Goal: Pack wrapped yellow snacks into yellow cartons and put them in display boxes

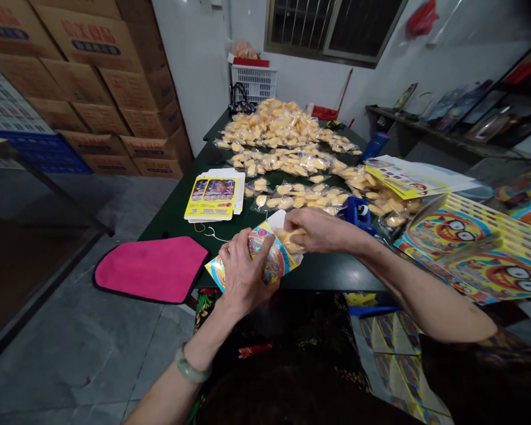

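Note:
My left hand is wrapped round a colourful carton, holding it tilted over the table's front edge. The carton's white flaps stand open at its right end. At that opening, the fingers of my right hand are closed on a clear packet of yellow pieces, partly inside the carton. Rows of similar packets lie just beyond my hands, with a large pile behind them. Flat yellow cartons are stacked to the left.
A pink cloth-like piece overhangs the green table at left. A blue tape dispenser stands right of the packets. Printed cartons crowd the right side; more stand below. Brown boxes are stacked at the far left.

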Motion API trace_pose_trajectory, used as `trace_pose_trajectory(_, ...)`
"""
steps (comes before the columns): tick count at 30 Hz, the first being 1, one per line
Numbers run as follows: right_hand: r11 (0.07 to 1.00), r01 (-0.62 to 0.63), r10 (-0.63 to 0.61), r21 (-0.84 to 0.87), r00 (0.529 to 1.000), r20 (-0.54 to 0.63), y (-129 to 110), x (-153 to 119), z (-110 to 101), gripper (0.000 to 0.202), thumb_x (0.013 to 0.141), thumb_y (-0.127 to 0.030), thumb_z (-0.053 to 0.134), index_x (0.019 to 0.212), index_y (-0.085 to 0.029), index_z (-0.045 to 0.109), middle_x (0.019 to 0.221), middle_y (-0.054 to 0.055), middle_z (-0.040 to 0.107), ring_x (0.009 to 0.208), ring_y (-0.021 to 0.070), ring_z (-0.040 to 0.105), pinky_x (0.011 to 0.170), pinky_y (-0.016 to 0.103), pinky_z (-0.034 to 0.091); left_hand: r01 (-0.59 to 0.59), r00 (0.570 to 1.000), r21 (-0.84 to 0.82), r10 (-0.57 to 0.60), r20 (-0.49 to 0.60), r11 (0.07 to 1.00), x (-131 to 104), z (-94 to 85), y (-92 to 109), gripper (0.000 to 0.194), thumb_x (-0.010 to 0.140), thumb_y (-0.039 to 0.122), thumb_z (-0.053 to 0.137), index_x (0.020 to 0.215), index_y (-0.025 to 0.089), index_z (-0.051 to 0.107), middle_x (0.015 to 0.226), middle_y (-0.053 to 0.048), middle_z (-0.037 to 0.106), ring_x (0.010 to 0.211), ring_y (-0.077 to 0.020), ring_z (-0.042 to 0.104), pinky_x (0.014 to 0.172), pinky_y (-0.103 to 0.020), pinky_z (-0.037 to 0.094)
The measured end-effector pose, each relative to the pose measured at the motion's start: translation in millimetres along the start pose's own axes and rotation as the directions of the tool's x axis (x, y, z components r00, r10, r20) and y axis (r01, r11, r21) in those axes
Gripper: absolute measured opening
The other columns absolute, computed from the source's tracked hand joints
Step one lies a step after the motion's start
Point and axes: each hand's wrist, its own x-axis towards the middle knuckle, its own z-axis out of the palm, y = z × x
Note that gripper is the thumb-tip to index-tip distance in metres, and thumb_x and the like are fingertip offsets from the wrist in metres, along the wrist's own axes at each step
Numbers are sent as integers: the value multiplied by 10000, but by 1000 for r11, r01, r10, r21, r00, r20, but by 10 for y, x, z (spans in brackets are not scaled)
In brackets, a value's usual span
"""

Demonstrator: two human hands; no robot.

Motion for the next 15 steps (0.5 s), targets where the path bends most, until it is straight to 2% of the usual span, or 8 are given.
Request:
trace_pose_trajectory(3,985,151,-153,82,988,21,-34,87,-35,106,696,-72,524,710,-168,567,701,7,583,648,118,491,595,238,353,-35,999,-39,34,-30,999,5,-10,-6,745,630,343,681,1327,245,437,1323,-188,339,1173,-383,422,900,-497,332)
trace_pose_trajectory(5,938,295,-317,183,943,105,-35,160,-22,126,725,-64,524,725,-166,597,740,7,602,700,120,531,651,240,398,-85,996,-69,84,-31,994,-5,-8,-18,763,624,342,681,1336,253,423,1315,-179,338,1159,-375,431,889,-483,344)
trace_pose_trajectory(7,896,373,-414,242,899,143,-51,205,19,149,759,-65,512,739,-168,618,780,15,614,754,126,561,706,254,433,-84,996,-93,81,-43,992,-17,6,-31,769,617,338,682,1335,253,420,1301,-173,347,1145,-371,444,877,-469,357)
trace_pose_trajectory(8,889,385,-418,249,903,95,-70,206,41,154,778,-77,507,764,-171,628,826,26,622,803,135,573,740,267,447,-54,997,-102,48,-61,993,-19,15,-38,766,616,340,683,1330,244,422,1294,-174,356,1139,-369,450,874,-464,363)
trace_pose_trajectory(10,895,384,-362,225,922,-136,-123,161,72,158,801,-121,523,882,-181,645,993,59,623,956,166,571,821,305,458,30,992,-107,-43,-116,994,-15,35,-49,773,614,359,691,1323,217,419,1288,-180,372,1131,-368,460,869,-459,374)
trace_pose_trajectory(12,931,328,-242,163,885,-398,-178,71,74,242,800,-186,574,1036,-185,629,1112,91,592,1046,201,547,853,341,459,110,975,-98,-126,-182,989,-4,53,-51,805,605,388,705,1326,191,406,1286,-190,384,1125,-369,469,867,-457,382)
trace_pose_trajectory(13,953,272,-181,130,860,-477,-202,23,66,279,796,-211,596,1071,-179,620,1103,101,596,1025,212,555,834,348,464,139,965,-91,-155,-210,986,1,62,-47,820,600,399,711,1327,184,401,1281,-193,389,1120,-370,474,864,-455,386)
trace_pose_trajectory(15,987,148,-95,65,857,-507,-248,-50,52,210,817,-215,583,1011,-160,641,977,97,636,903,206,588,767,335,467,169,951,-72,-182,-249,983,5,83,-27,819,597,406,716,1320,183,404,1270,-197,397,1109,-372,482,851,-453,390)
